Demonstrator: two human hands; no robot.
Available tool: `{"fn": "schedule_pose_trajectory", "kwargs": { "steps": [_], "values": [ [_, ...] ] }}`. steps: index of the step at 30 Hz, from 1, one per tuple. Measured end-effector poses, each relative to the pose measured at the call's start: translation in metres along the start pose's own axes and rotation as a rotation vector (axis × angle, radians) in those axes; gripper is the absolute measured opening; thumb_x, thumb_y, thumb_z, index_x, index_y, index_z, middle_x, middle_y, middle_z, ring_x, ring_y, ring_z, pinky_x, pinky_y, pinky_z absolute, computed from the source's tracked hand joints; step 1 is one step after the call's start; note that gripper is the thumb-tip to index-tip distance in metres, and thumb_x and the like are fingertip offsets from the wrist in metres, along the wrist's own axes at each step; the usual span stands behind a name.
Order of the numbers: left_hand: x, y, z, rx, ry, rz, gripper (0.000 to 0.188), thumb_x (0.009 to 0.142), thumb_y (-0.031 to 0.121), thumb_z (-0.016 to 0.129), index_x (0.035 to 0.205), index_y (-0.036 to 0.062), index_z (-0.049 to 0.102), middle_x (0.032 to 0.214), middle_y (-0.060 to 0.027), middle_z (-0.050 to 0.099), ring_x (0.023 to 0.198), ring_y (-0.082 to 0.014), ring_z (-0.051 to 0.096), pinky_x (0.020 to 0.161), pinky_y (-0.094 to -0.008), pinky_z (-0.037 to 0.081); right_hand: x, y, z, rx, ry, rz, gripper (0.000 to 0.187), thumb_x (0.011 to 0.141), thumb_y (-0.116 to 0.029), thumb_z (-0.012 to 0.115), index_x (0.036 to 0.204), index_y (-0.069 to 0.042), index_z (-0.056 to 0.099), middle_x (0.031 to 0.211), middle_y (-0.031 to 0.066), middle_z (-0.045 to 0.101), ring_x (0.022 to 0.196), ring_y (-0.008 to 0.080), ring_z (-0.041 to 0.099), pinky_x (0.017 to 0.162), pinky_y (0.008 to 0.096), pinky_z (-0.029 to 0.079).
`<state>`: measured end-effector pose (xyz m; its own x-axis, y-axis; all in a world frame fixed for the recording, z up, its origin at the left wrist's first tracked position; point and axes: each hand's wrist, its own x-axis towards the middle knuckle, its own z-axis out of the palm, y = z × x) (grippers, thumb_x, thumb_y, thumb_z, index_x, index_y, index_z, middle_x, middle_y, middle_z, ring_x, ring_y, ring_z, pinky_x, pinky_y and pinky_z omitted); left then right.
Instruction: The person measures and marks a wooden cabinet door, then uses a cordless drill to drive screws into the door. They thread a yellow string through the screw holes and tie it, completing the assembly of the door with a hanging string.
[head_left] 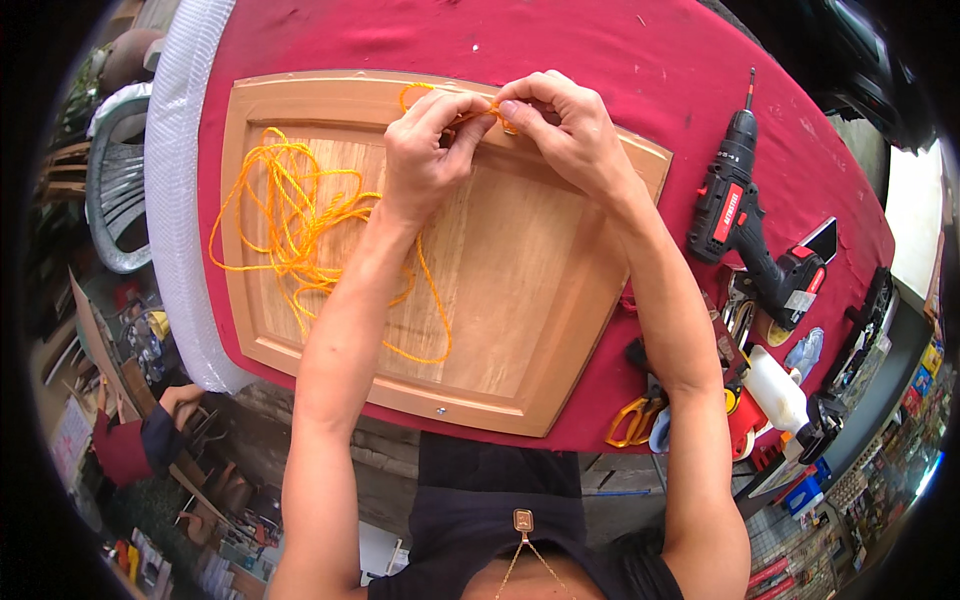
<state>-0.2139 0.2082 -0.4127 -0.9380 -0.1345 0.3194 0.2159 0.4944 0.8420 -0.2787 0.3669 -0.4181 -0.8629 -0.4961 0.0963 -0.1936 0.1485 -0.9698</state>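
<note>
Both hands meet at the far edge of a wooden cabinet-door panel (500, 290) with a raised frame. My left hand (428, 150) pinches a yellow-orange rope (290, 225) between thumb and forefinger. Close beside it, my right hand (568, 130) is closed in a pinch on the same rope, where a small bunch shows at the fingertips. Whether that bunch is a knot cannot be made out. The rest of the rope lies in loose tangled loops on the panel's left half, partly under my left forearm. A small screw (441, 411) sits on the panel's near edge.
A red cloth (350, 35) covers the table. At the right lie a black-and-red cordless drill (735, 195), orange-handled scissors (635, 420) and a white bottle (775, 390). Bubble wrap (178, 200) lines the left edge. Beyond it are a chair (122, 180) and another person (125, 450).
</note>
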Motion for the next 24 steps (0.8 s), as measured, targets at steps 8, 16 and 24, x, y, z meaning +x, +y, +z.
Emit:
{"fn": "schedule_pose_trajectory", "kwargs": {
  "steps": [8, 16, 24],
  "values": [
    [0.004, -0.006, -0.007, -0.142, -0.033, -0.055, 0.012, 0.078, -0.005, 0.070, 0.089, -0.0024, 0.065, 0.083, -0.0047, 0.066, 0.074, -0.0092, 0.063, 0.067, -0.0226, 0.053, 0.010, -0.010, -0.011, -0.256, -0.180, -0.209, 0.012, 0.081, -0.012, 0.061, 0.087, -0.003, 0.064, 0.075, 0.0104, 0.057, 0.072, 0.0246, 0.054, 0.068, 0.0355, 0.046],
    [0.000, -0.010, -0.018, -0.383, -0.163, -0.230, 0.012, 0.082, -0.007, 0.064, 0.094, -0.0032, 0.064, 0.087, -0.0057, 0.065, 0.078, -0.0114, 0.064, 0.067, -0.0222, 0.054, 0.018, -0.034, -0.014, -0.508, -0.336, -0.323, 0.015, 0.078, -0.016, 0.066, 0.082, -0.002, 0.067, 0.076, 0.0107, 0.057, 0.078, 0.0269, 0.053, 0.072, 0.0373, 0.045],
    [-0.003, -0.015, -0.020, -0.552, -0.152, -0.255, 0.012, 0.085, -0.005, 0.062, 0.096, -0.0027, 0.065, 0.086, -0.0073, 0.067, 0.074, -0.0121, 0.065, 0.067, -0.0240, 0.056, 0.033, -0.048, -0.015, -0.446, -0.412, -0.201, 0.021, 0.073, -0.017, 0.071, 0.083, 0.001, 0.067, 0.072, 0.0158, 0.065, 0.070, 0.0308, 0.063, 0.067, 0.0374, 0.049]
  ]
}}
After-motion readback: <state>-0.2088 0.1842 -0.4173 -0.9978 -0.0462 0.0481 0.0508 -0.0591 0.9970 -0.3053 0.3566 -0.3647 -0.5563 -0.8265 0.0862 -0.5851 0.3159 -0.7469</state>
